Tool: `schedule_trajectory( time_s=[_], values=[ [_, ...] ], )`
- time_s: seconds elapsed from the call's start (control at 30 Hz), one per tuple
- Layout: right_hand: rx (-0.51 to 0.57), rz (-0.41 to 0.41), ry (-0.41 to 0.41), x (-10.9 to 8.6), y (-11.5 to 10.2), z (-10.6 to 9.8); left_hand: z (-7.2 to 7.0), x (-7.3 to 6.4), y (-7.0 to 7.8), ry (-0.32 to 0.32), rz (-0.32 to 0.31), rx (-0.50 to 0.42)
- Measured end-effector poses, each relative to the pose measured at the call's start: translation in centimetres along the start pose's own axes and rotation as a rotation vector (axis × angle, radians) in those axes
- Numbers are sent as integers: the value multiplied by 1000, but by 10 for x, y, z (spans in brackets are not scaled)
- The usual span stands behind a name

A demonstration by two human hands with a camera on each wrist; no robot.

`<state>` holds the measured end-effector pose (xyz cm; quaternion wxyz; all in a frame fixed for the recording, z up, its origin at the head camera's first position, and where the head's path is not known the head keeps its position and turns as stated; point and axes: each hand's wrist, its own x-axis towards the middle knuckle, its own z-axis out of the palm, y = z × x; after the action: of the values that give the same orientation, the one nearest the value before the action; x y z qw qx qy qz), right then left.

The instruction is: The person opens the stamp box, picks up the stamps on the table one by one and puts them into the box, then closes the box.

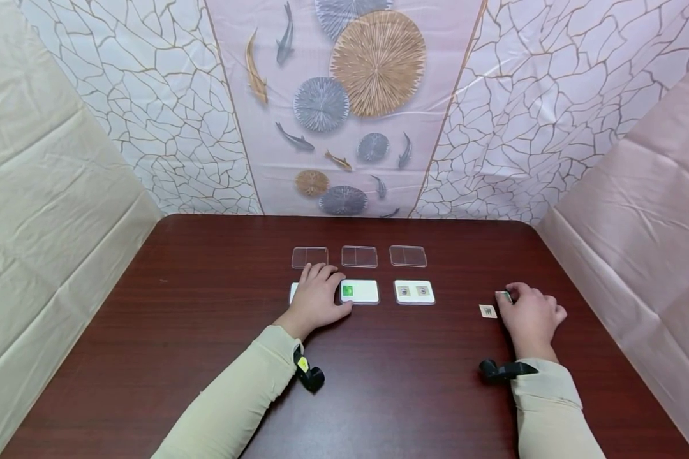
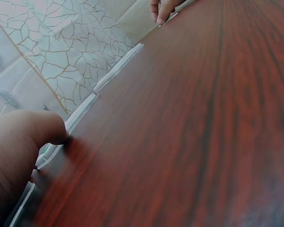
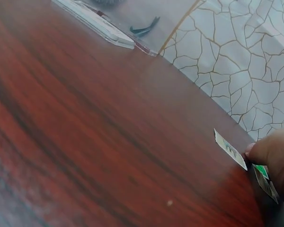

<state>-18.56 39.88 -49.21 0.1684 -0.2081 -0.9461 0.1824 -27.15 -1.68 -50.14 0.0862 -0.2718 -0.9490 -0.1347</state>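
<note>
My left hand (image 1: pixel 317 301) reaches over the middle flat white case (image 1: pixel 363 292), index fingertip at its far edge and thumb at its near edge. A green stamp (image 1: pixel 348 291) lies in the left half of that case. The left case (image 1: pixel 292 292) is mostly hidden under this hand. At the right, my right hand (image 1: pixel 529 320) pinches a small green stamp (image 3: pixel 261 170) between thumb and fingers, low over the table. Beside its thumb lies a pale stamp (image 1: pixel 488 311) with a dark picture. Another stamp (image 3: pixel 266 186) shows partly under the hand in the right wrist view.
The right white case (image 1: pixel 414 292) holds two small brownish stamps. Behind the cases, clear plastic lids (image 1: pixel 359 257) lie in a row. The dark wooden table (image 1: pixel 413 382) ends at a patterned cloth wall, with pale cloth panels on both sides.
</note>
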Motion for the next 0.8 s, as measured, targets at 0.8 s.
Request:
schedule_trajectory(
  time_s=[0.8],
  values=[
    [209, 17, 144, -1, -12, 7, -2, 0, 1, -18, -11, -7]
  ],
)
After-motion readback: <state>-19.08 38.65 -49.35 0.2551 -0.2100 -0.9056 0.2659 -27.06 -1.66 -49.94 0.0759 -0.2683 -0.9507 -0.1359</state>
